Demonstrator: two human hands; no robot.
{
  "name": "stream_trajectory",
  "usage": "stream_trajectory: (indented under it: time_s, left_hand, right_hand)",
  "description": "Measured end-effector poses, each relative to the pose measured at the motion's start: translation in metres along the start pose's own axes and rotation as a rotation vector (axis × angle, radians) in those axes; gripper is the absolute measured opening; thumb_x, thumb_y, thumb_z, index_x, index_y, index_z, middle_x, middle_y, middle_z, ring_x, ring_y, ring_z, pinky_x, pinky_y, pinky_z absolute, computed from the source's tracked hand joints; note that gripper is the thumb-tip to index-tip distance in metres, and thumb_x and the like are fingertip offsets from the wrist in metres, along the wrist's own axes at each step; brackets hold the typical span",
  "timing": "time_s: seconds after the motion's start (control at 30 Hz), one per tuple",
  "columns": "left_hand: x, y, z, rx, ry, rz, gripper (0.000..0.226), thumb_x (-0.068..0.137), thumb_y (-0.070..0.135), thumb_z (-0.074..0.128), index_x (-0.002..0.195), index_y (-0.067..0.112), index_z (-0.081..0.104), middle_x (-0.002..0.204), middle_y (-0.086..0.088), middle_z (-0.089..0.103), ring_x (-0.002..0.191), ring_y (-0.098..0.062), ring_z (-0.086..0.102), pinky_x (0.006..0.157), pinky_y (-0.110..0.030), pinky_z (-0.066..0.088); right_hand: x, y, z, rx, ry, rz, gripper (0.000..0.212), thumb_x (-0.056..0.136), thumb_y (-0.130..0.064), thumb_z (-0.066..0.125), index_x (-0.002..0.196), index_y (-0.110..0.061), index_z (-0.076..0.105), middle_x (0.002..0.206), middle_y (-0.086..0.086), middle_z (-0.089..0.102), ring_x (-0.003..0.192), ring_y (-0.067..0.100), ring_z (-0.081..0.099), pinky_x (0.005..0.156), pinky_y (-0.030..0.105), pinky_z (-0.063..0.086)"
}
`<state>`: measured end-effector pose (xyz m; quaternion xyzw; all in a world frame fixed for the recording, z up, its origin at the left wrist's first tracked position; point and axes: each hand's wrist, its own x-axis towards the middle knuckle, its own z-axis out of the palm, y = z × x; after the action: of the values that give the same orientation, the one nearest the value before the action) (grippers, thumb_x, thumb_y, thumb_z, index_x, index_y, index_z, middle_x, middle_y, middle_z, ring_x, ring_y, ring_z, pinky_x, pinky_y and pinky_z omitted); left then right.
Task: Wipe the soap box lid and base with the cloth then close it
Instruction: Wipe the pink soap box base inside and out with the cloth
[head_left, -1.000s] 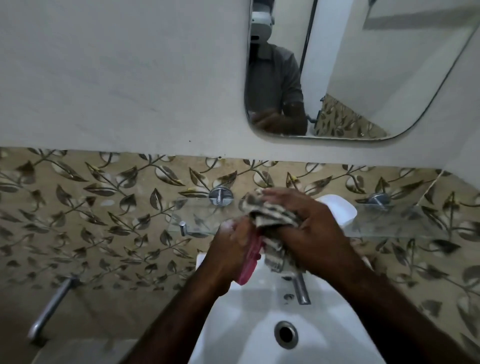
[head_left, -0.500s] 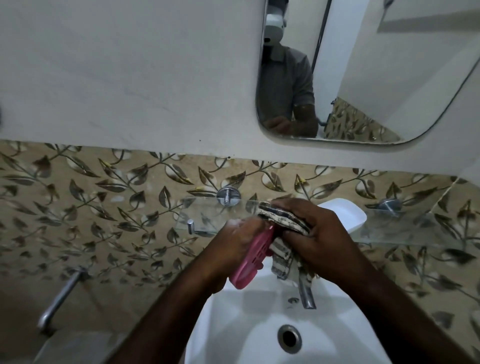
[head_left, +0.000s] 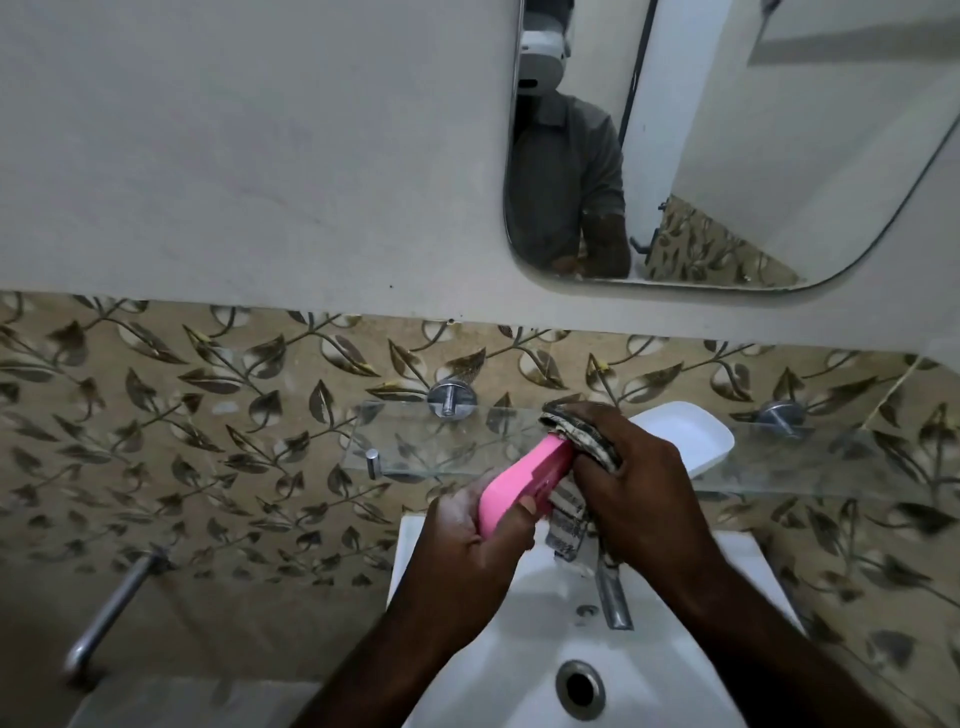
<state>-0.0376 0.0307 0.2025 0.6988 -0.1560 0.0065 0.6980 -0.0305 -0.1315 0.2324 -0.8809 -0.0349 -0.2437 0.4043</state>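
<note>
My left hand (head_left: 475, 525) grips a pink soap box part (head_left: 524, 478), tilted up over the washbasin. My right hand (head_left: 641, 483) holds a striped grey cloth (head_left: 582, 441) bunched against the pink part's upper end, with a strip of cloth hanging below. A white soap box part (head_left: 691, 434) lies on the glass shelf (head_left: 447, 441) behind my right hand, partly hidden by it.
A white washbasin (head_left: 524, 649) with a drain hole (head_left: 580, 689) sits below my hands, its metal tap (head_left: 613, 597) under my right wrist. A metal pipe (head_left: 111, 613) juts from the leaf-patterned tiles at left. A mirror (head_left: 727, 145) hangs above.
The pink part has tipped up and shows more of its surface. The cloth has shifted toward its upper end, and my hands sit slightly higher against the shelf.
</note>
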Motion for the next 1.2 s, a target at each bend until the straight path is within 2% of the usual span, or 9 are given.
stream_trajectory:
  time_s: [0.1, 0.23, 0.37, 0.47, 0.6, 0.77, 0.9, 1.03, 1.2]
  left_hand:
    - [0.005, 0.002, -0.002, 0.017, -0.027, -0.036, 0.031, 0.070, 0.051, 0.062, 0.087, 0.027, 0.072, 0.075, -0.015, 0.071, 0.066, -0.030, 0.069, 0.055, -0.036, 0.059]
    - [0.015, 0.001, -0.006, 0.190, -0.004, -0.032, 0.022, 0.071, 0.026, 0.061, 0.075, 0.005, 0.063, 0.070, -0.022, 0.065, 0.060, -0.037, 0.062, 0.056, -0.054, 0.053]
    - [0.020, 0.005, -0.010, 0.230, 0.005, 0.102, 0.006, 0.075, 0.015, 0.059, 0.074, 0.012, 0.064, 0.065, -0.006, 0.068, 0.061, -0.010, 0.062, 0.055, -0.032, 0.053]
    - [0.017, 0.010, -0.010, 0.158, 0.040, 0.071, 0.012, 0.069, 0.022, 0.067, 0.080, 0.019, 0.070, 0.059, -0.001, 0.062, 0.053, -0.010, 0.050, 0.051, -0.030, 0.041]
    - [0.016, 0.019, -0.012, 0.157, 0.053, 0.129, 0.014, 0.069, 0.023, 0.071, 0.077, 0.034, 0.073, 0.070, 0.013, 0.072, 0.062, 0.001, 0.064, 0.057, -0.012, 0.048]
    - [0.026, 0.025, -0.024, 0.317, -0.097, 0.185, 0.004, 0.078, 0.026, 0.073, 0.082, 0.027, 0.071, 0.069, 0.010, 0.070, 0.061, -0.002, 0.063, 0.056, -0.018, 0.049]
    - [0.031, 0.027, -0.026, 0.421, -0.179, 0.204, 0.023, 0.084, 0.020, 0.070, 0.071, 0.038, 0.066, 0.067, 0.017, 0.068, 0.059, 0.002, 0.060, 0.056, -0.013, 0.043]
    - [0.036, 0.027, -0.026, 0.470, -0.140, 0.288, 0.020, 0.075, 0.026, 0.061, 0.058, 0.017, 0.057, 0.055, -0.002, 0.061, 0.048, -0.016, 0.055, 0.047, -0.031, 0.042]
    - [0.034, 0.033, -0.029, 0.334, -0.067, 0.234, 0.002, 0.072, 0.028, 0.073, 0.074, 0.028, 0.074, 0.068, 0.014, 0.072, 0.064, -0.002, 0.067, 0.058, -0.016, 0.050]
  right_hand:
    - [-0.009, -0.013, 0.002, -0.116, -0.027, -0.154, 0.043, 0.080, -0.004, 0.065, 0.117, -0.024, 0.068, 0.120, -0.006, 0.068, 0.109, 0.011, 0.063, 0.094, 0.022, 0.046]
    - [-0.022, -0.033, 0.004, -0.254, -0.212, -0.297, 0.053, 0.072, -0.010, 0.059, 0.124, -0.023, 0.064, 0.132, -0.005, 0.060, 0.110, 0.018, 0.064, 0.088, 0.033, 0.054]
    - [-0.026, -0.036, 0.001, -0.240, -0.216, -0.435, 0.052, 0.078, -0.012, 0.061, 0.128, -0.028, 0.059, 0.136, -0.010, 0.057, 0.113, 0.009, 0.061, 0.086, 0.023, 0.053]
    - [-0.019, -0.022, -0.004, -0.057, -0.081, -0.243, 0.053, 0.079, -0.006, 0.066, 0.125, -0.032, 0.062, 0.126, -0.015, 0.064, 0.113, -0.003, 0.058, 0.095, 0.018, 0.048]
    - [-0.011, -0.008, -0.005, 0.099, -0.066, 0.082, 0.037, 0.084, -0.010, 0.065, 0.115, -0.028, 0.070, 0.103, -0.015, 0.073, 0.098, 0.000, 0.066, 0.090, 0.034, 0.053]
    - [-0.019, -0.023, 0.000, 0.223, 0.026, 0.056, 0.048, 0.072, -0.028, 0.057, 0.118, -0.037, 0.066, 0.110, -0.025, 0.069, 0.106, -0.009, 0.061, 0.088, 0.010, 0.048]
    - [-0.022, -0.037, -0.001, 0.015, -0.011, -0.182, 0.049, 0.074, -0.014, 0.060, 0.120, -0.028, 0.068, 0.127, -0.015, 0.063, 0.119, -0.006, 0.054, 0.100, 0.013, 0.042]
    - [-0.025, -0.045, 0.007, -0.298, -0.069, -0.393, 0.053, 0.074, -0.022, 0.053, 0.126, -0.022, 0.065, 0.131, -0.005, 0.063, 0.110, 0.010, 0.065, 0.084, 0.023, 0.056]
    - [-0.001, -0.030, 0.002, -0.006, -0.111, -0.170, 0.057, 0.078, -0.005, 0.065, 0.119, -0.044, 0.062, 0.115, -0.038, 0.056, 0.108, -0.027, 0.047, 0.092, -0.001, 0.034]
